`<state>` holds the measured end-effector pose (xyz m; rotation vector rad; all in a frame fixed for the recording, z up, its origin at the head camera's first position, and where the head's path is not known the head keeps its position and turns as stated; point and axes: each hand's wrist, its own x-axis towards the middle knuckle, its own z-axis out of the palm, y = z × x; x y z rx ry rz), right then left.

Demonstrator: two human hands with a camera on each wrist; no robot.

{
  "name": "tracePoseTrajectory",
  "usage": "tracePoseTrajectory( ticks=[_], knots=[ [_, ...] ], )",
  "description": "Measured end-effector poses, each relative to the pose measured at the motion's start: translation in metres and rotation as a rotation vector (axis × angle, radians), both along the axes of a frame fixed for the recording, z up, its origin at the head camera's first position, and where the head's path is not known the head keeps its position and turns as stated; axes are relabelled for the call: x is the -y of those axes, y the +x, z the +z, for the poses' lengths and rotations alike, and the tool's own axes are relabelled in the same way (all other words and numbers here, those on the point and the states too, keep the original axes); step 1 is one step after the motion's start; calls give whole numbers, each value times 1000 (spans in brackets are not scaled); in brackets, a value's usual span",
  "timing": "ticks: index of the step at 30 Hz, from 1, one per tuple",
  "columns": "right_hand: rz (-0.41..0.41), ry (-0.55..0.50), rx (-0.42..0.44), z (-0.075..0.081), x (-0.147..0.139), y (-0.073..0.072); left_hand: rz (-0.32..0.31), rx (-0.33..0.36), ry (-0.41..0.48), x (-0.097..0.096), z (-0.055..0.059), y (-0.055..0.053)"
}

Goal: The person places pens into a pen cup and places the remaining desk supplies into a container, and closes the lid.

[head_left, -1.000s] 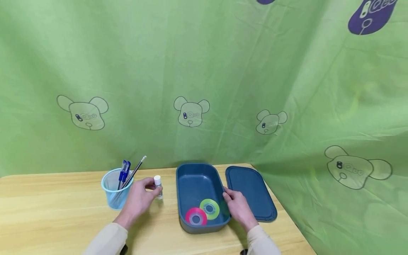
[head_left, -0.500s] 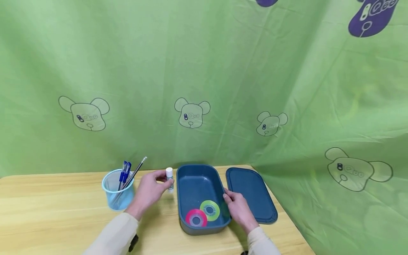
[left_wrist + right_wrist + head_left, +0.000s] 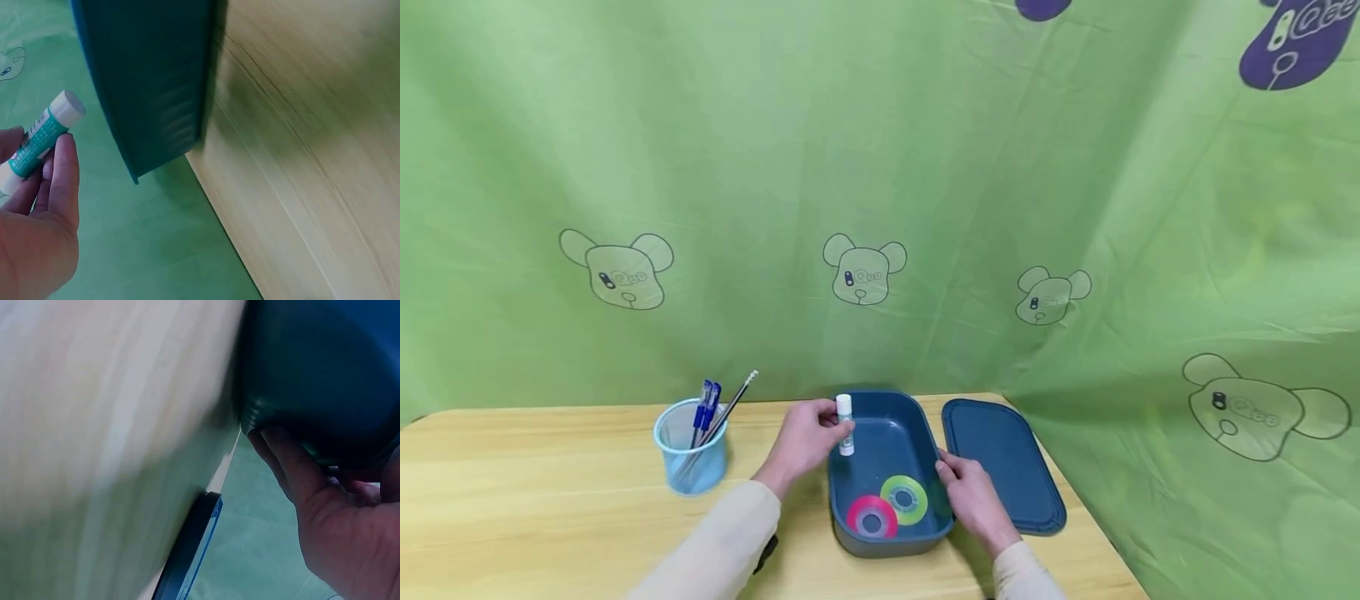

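In the head view my left hand (image 3: 806, 442) pinches a glue stick (image 3: 846, 427) upright over the left rim of the dark blue box (image 3: 886, 546). White caps and a green label show on the glue stick (image 3: 42, 137) in the left wrist view, where the thumb and fingers of my left hand (image 3: 40, 244) hold it from both sides. My right hand (image 3: 976, 497) grips the box's right wall, thumb at the rim. From the right wrist view, fingers of that right hand (image 3: 331, 512) lie against the outer wall. Inside the box lie a pink tape roll (image 3: 859, 510) and a green tape roll (image 3: 913, 509), partly overlapping.
A light blue mesh pen cup (image 3: 700, 475) with several pens and a pencil stands left of the box. The flat blue lid (image 3: 1000, 462) lies to the right on the wooden table (image 3: 550, 508). A green curtain (image 3: 737, 167) hangs behind and at the right.
My left hand has carried the glue stick rightward, from beside the pen cup to over the box's left side. My right hand keeps its grip on the box. The head view has shifted slightly.
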<state>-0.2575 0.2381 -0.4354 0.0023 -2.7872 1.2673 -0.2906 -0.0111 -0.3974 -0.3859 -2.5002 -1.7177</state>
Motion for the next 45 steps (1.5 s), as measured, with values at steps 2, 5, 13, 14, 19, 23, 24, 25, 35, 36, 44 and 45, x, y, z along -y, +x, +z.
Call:
tracePoseTrajectory(
  ticks=[2, 5, 13, 14, 19, 23, 24, 25, 35, 36, 44, 45],
  knots=[
    [6, -6, 7, 1, -1, 1, 1, 20, -31, -6, -1, -4],
    [8, -15, 17, 3, -2, 1, -2, 42, -84, -13, -1, -9],
    [3, 1, 3, 2, 0, 1, -62, 61, -210, -30, -7, -15],
    [6, 2, 0, 1, 0, 1, -70, 63, -224, -32, -8, -16],
    [15, -16, 4, -1, 2, 0, -86, 53, -366, -37, -13, -22],
    [14, -18, 12, -1, 1, 0, -94, 72, -450, -44, -17, -25],
    [14, -17, 12, -1, 1, 1, -96, 73, -457, -46, -17, -25],
    [9, -15, 14, -1, 0, 1, -97, 77, -466, -47, -18, -25],
    [5, -17, 4, -1, -1, 1, -76, 92, -458, -53, -18, -23],
    [3, -18, 4, -1, -1, 0, -70, 94, -451, -53, -18, -24],
    [7, -21, 7, -1, -1, 1, -47, 53, -376, -48, -23, -26],
    [10, -16, 6, -1, -1, 1, -43, 42, -360, -47, -24, -27]
  ],
)
